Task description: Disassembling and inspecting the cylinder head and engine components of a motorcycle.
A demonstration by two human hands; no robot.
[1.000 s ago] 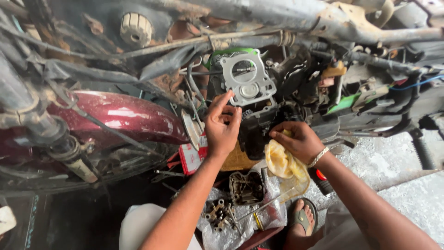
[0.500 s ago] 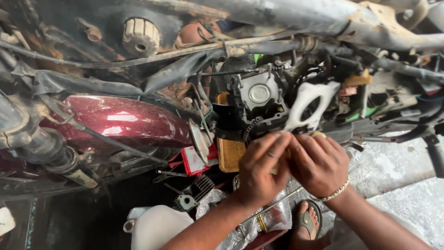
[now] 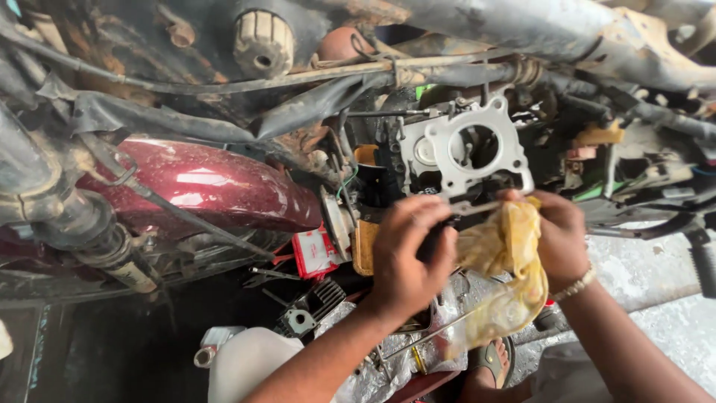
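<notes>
Left hand (image 3: 406, 257): fingers curled, pinching the gasket (image 3: 466, 153) at its lower edge.
Right hand (image 3: 556, 231): gripping the yellow rag (image 3: 507, 276) below the gasket.
Care: the gasket looks thin; best kept flat, unbent.

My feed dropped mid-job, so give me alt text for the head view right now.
Two bare hands work at a motorcycle engine: the left hand grips a dark part below a white head gasket, while the right hand holds a yellow rag beside it. A maroon fender lies to the left, with loose parts below.
</notes>
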